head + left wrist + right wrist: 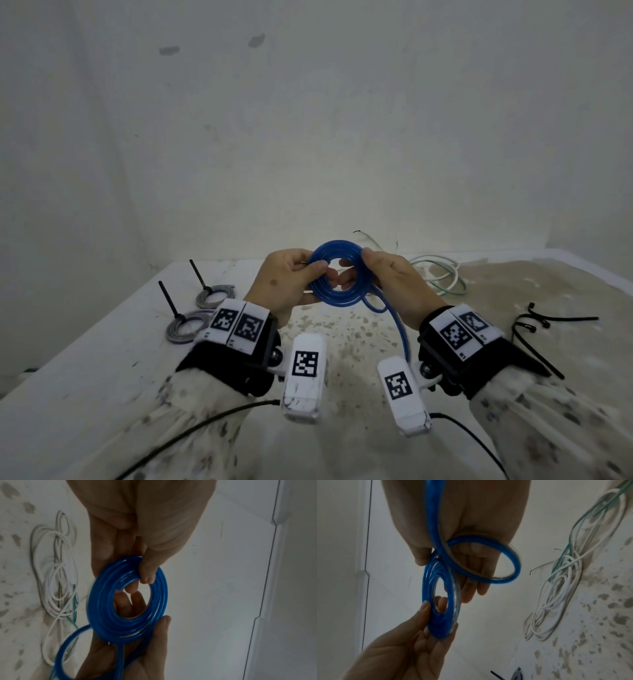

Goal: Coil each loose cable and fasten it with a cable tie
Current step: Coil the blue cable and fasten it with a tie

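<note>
Both arms reach forward with wrists raised and level, the left hand (284, 281) pinching the near-left rim of the blue coil (337, 272) between thumb and curled fingers, the right hand (397, 284) facing it, thumb on the right rim and fingers behind.

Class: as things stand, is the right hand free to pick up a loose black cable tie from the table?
Probably not yet: the right hand grips the blue coiled cable together with the left hand; the black cable ties lie unobstructed beside it.
</note>
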